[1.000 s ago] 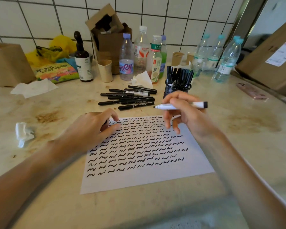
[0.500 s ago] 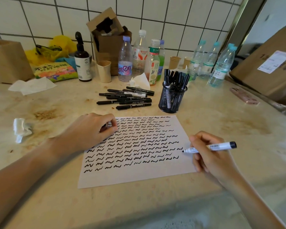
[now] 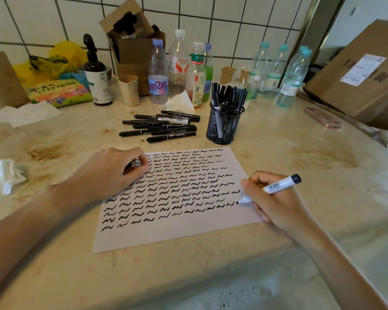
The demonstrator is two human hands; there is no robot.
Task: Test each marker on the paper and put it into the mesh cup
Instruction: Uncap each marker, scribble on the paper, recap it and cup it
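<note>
1. Paper [image 3: 179, 233] at lower centre of frame, most rows already filled with black squiggles; blank strip left along near edge.
2. Right hand [image 3: 276, 202] at right edge of sheet, fingers curled around white marker [image 3: 271, 189], tip down at end of a lower row, black end pointing to upper right. Tip on or just above paper; contact not resolvable.
3. Left hand [image 3: 108, 173] on upper left of sheet, fingers curled under, apparently pinning it; something small and dark possibly inside the fingers, not identifiable.
4. Judged step: test stroke. Advice: light pressure, short squiggle kept inside right margin, sheet held flat, line checked for solid ink.
5. Beyond sheet, centre: loose black markers [image 3: 161, 127] lying on counter, apparently untested.
6. Just right of those: mesh cup [image 3: 223, 126], upright, holding many markers; destination once stroke made.
</note>
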